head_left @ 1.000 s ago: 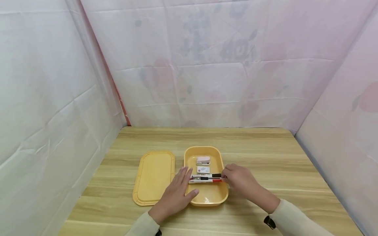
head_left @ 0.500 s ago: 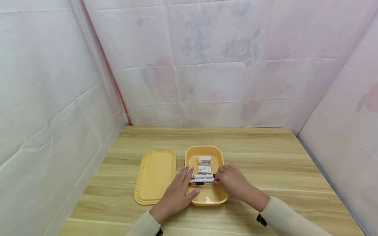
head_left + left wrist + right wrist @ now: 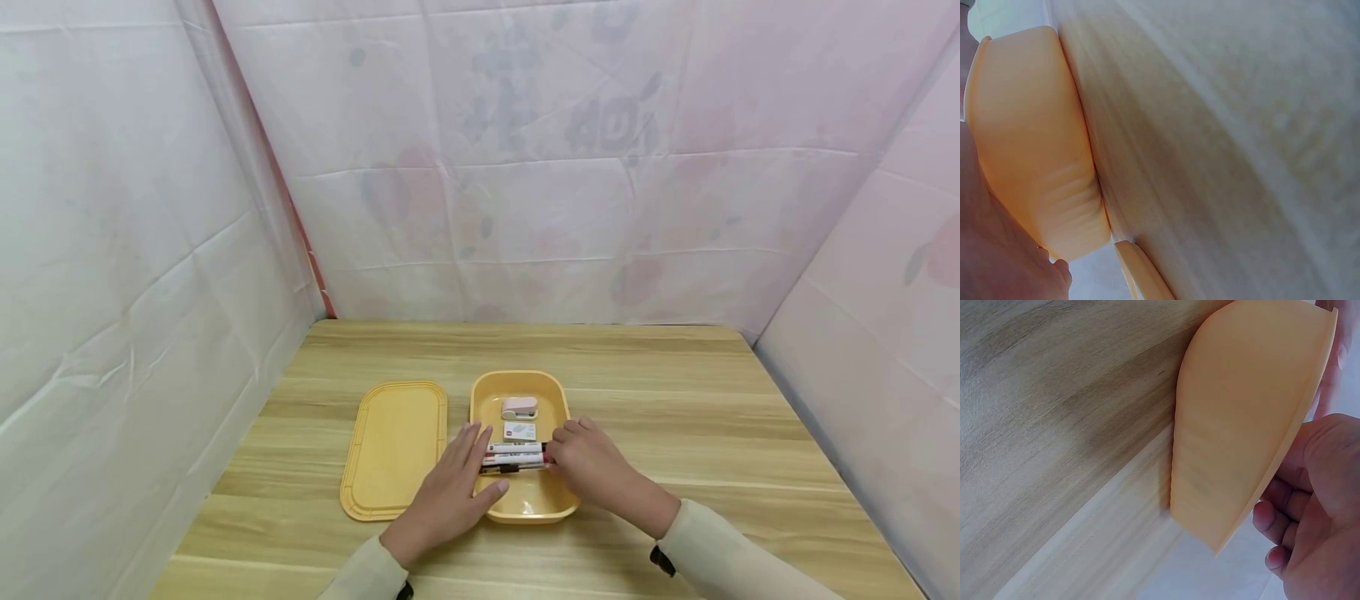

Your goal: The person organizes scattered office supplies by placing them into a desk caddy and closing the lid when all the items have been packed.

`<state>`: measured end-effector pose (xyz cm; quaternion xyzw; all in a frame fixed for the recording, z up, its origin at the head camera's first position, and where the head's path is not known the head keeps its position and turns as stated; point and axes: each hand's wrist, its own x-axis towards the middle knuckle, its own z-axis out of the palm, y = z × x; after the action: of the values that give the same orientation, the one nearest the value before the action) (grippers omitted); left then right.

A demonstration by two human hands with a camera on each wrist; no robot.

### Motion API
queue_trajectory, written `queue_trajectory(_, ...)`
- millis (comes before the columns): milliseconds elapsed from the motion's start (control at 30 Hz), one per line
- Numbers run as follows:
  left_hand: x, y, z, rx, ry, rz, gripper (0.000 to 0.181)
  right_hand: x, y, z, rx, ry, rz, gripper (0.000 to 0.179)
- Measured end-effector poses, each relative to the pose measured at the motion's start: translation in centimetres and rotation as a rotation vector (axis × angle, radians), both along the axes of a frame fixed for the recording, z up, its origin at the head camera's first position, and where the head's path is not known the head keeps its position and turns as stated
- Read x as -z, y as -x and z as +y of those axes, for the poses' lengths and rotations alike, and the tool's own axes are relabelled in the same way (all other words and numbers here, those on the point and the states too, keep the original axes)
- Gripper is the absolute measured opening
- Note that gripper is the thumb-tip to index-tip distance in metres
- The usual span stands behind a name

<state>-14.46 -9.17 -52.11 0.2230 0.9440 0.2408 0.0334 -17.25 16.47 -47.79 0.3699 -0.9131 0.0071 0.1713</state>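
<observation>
On the table is a yellow plastic box (image 3: 525, 505). Inside, from back to front, lie a pink mini stapler (image 3: 519, 407), a small white printed block (image 3: 519, 431), a white marker (image 3: 517, 447), a red-capped marker (image 3: 513, 458) and a black pen (image 3: 508, 469). My left hand (image 3: 450, 479) rests over the left rim, fingers straight, fingertips by the pens' left ends. My right hand (image 3: 596, 467) reaches over the right rim with curled fingers and grips the markers' cap ends, largely covering them. Both wrist views show the box's outer wall (image 3: 1029, 125) and its side (image 3: 1247, 412).
A flat yellow lid (image 3: 397, 450) lies on the wooden table (image 3: 660, 367) left of the box. Pale printed cloth (image 3: 540, 217) hangs behind the table and along both sides.
My right hand has moved slightly left, farther over the box. The black pen has shifted from on top of the markers to in front of them. My left hand keeps its place.
</observation>
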Motion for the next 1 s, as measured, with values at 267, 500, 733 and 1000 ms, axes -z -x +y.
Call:
queue_trajectory(267, -0.1, 0.0, 0.1, -0.002, 0.007, 0.005, 0.081, 0.0, 0.0, 0.2, -0.026, -0.023, 0.07, 0.019)
queue_trajectory(500, -0.3, -0.1, 0.0, 0.001, 0.0, -0.008, 0.08, 0.1, 0.0, 0.3, -0.021, -0.013, 0.05, 0.015)
queue_trajectory(733, -0.1, -0.1, 0.0, 0.0, -0.005, -0.001, 0.08, 0.1, -0.5, 0.5, -0.01, 0.08, -0.004, 0.016)
queue_trajectory(1000, -0.2, 0.0, 0.1, -0.001, 0.002, 0.005, 0.079, -0.1, -1.5, -0.1, -0.027, 0.203, 0.076, 0.02)
